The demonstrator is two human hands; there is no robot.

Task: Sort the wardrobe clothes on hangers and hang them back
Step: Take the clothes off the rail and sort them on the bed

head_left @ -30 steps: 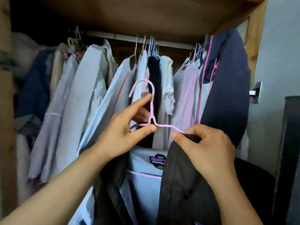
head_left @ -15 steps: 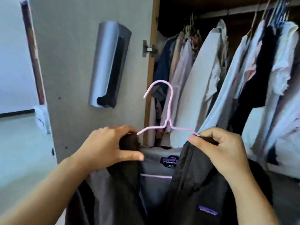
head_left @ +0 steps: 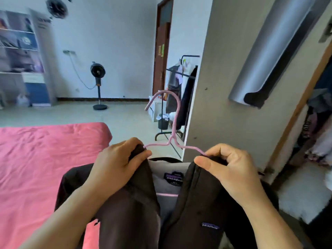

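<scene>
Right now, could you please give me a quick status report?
Left hand and right hand grip dark brown fleece jacket at its shoulders. Jacket sits on pink wire hanger, hook free. Grey wardrobe door stands open ahead.

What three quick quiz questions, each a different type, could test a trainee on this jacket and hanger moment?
1. True or false: the pink hanger is already hooked on the wardrobe rail.
2. Multiple choice: what lies at lower left? A) the pink bed cover B) a wooden desk C) a blue rug
3. Fill in: the left hand and right hand each grip a ____ of the dark jacket.

Key: 1 false; 2 A; 3 shoulder
</scene>
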